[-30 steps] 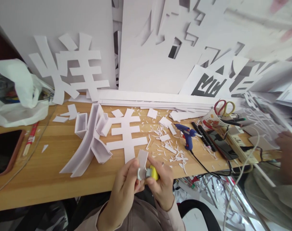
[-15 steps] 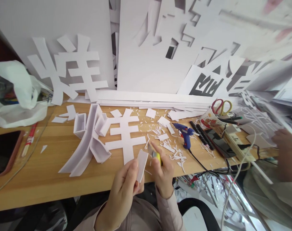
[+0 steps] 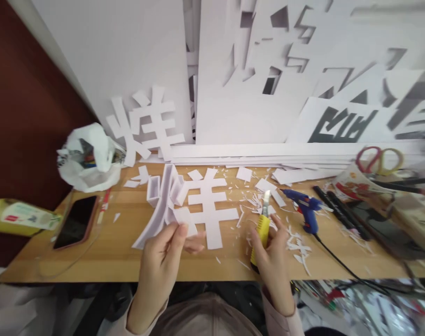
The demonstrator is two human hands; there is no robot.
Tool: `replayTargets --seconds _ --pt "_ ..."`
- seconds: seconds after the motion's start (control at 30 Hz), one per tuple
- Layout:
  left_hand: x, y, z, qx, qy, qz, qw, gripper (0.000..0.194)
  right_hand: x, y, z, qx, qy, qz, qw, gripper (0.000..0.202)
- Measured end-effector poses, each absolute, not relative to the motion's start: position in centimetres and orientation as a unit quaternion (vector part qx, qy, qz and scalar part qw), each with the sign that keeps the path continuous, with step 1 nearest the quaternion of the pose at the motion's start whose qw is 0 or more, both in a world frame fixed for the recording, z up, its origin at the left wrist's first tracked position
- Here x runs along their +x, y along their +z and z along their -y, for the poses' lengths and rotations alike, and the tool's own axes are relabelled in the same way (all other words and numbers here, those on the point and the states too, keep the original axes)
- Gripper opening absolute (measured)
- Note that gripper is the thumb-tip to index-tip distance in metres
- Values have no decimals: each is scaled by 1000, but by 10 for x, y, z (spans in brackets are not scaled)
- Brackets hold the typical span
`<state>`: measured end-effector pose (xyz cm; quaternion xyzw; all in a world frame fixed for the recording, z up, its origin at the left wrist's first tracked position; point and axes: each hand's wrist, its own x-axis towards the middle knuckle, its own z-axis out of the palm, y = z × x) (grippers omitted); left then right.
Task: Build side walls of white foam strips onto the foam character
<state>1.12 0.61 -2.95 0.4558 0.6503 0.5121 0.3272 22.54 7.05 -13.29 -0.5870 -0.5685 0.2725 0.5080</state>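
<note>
Between thumb and fingers, my left hand (image 3: 159, 259) pinches a small flat piece of white board (image 3: 186, 217). It hovers over the lower right of a raised white character part with glued side walls (image 3: 162, 212). Beside that lies a flat white character cutout (image 3: 209, 210). My right hand (image 3: 274, 256) is low over the table front, its fingers loosely around a yellow utility knife (image 3: 263, 229). The blade is out and points away from me. Blue hot glue gun (image 3: 308, 210) rests to the right of this hand.
White scraps (image 3: 244, 174) and slivers litter the tabletop. Phone (image 3: 75, 221) and plastic bag (image 3: 93, 161) are at left; markers (image 3: 343, 212) and a cup with scissors (image 3: 352, 179) at right. Large white boards (image 3: 240, 112) lean behind, with a cut character (image 3: 151, 123) against them.
The view has swung left. My hands have moved apart: the left carries the board piece over the raised part, while the right has taken the knife away to the right, low over the table.
</note>
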Motion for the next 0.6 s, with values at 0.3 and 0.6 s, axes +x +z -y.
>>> replayTargets --seconds 0.3,0.6 --pt "-76 21 -29 569 358 -738 55 25 224 -151 -82 -603 62 707 364 47" --pt "-112 20 -106 787 86 -604 86 29 224 -146 -73 -569 -18 691 446 36"
